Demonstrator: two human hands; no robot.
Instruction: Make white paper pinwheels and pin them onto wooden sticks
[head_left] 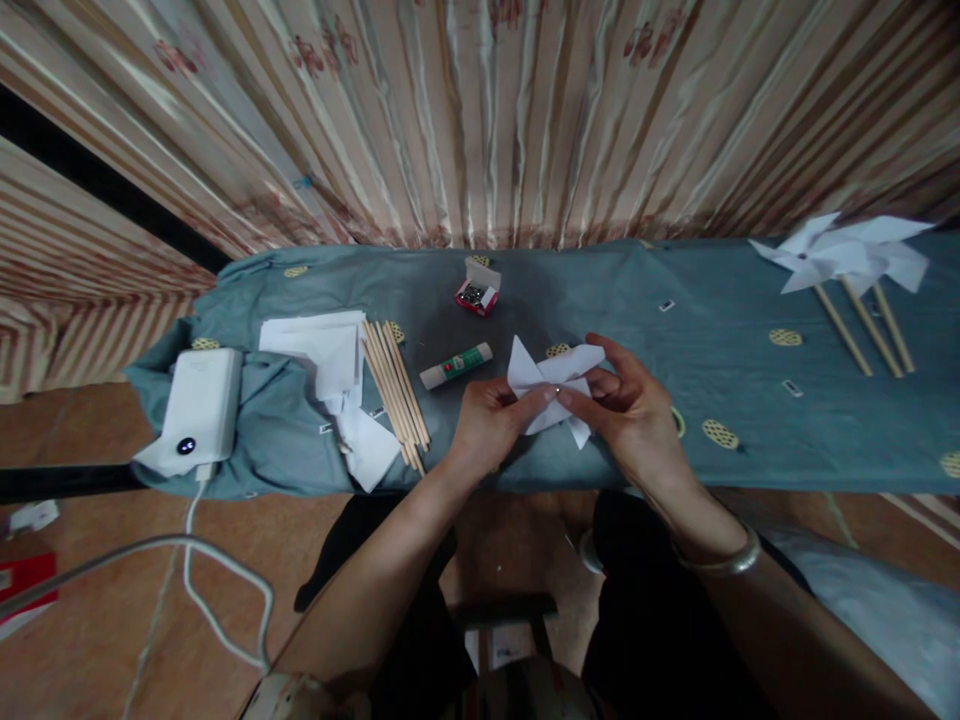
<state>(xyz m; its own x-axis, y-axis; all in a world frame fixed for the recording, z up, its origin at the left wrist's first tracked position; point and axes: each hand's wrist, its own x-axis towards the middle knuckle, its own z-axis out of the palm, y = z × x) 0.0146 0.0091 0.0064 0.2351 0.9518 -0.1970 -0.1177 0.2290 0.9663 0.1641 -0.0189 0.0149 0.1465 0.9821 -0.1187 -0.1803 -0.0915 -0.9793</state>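
Both hands pinch white folded paper pinwheel (pixel 553 388) at centre: left hand (pixel 487 425) from left, right hand (pixel 630 415) from right, fingertips meeting mid-paper. Pinwheel held just above near edge of blue-grey cloth-covered table (pixel 675 300). Green-and-white glue stick (pixel 455 365) just beyond left hand; bundle of thin wooden sticks (pixel 396 390) further left (beside loose white paper sheets (pixel 330 370)). Small red-and-white box of pins (pixel 478 290) behind. Finished white pinwheels on sticks (pixel 847 260) far right.

The only camera sits on the person's head and looks forward and steeply down, close over the near edge of the tabletop (pixel 750 420), which crosses mid-frame from side to side. The left hand (pixel 491 425) and right hand (pixel 634 415) meet just below centre. A striped curtain (pixel 480 120) fills the top of the frame, the floor (pixel 112 620) and the person's lap (pixel 660 640) the bottom.
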